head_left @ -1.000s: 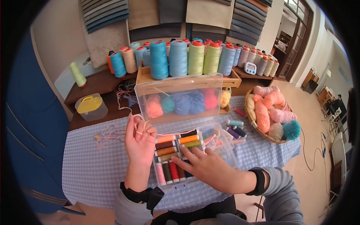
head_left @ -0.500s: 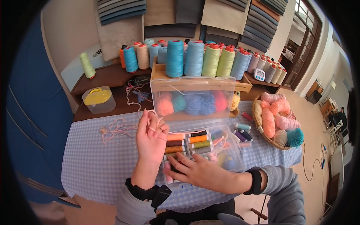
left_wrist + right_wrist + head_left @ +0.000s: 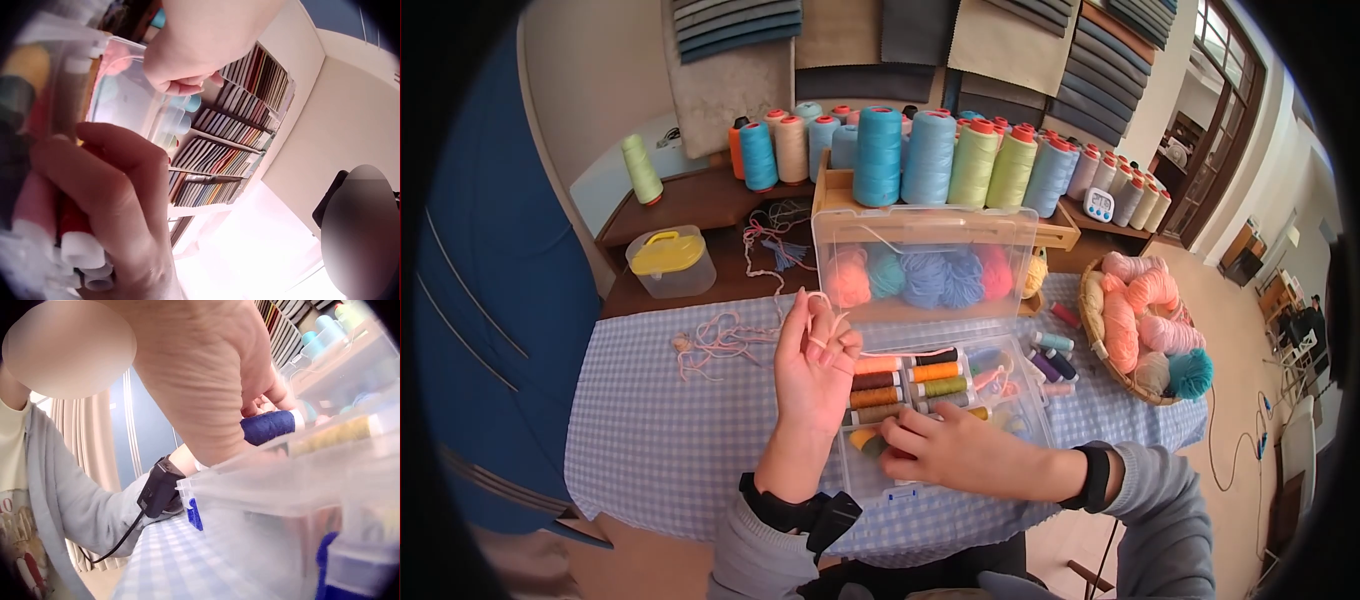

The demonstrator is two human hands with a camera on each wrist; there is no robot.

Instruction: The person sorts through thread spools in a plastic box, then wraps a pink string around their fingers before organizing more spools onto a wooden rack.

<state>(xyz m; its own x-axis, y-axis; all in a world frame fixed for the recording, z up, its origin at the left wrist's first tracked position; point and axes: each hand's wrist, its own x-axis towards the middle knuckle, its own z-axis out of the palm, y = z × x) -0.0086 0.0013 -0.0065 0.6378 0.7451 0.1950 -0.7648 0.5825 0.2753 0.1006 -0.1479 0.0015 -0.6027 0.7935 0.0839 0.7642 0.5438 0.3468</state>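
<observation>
My left hand (image 3: 805, 385) is raised at the left of the clear plastic box (image 3: 850, 480), fingers curled, with a strand of pink yarn (image 3: 821, 313) looped through them. Inside the front compartment my right hand (image 3: 960, 455) grips a bunch of thread spools. A pink spool (image 3: 34, 209) and a red spool (image 3: 78, 244) show under its fingers in the left wrist view, and a navy spool (image 3: 270, 427) in the right wrist view. Yellow and dark green pieces (image 3: 864, 440) lie beside its fingertips. Behind, spools such as an orange one (image 3: 937, 371) lie in rows.
The box's lid (image 3: 925, 220) stands up behind, with yarn balls seen through it. Loose spools (image 3: 1055, 342) lie right of the box, near a basket (image 3: 1098, 345) of yarn. Tangled pink yarn (image 3: 725, 338) and a yellow-lidded tub (image 3: 672, 265) are at the left.
My right hand has moved from above the upright front row of spools to closing round them, and yellow and green pieces now show there. The left hand keeps the yarn; the head view has shifted.
</observation>
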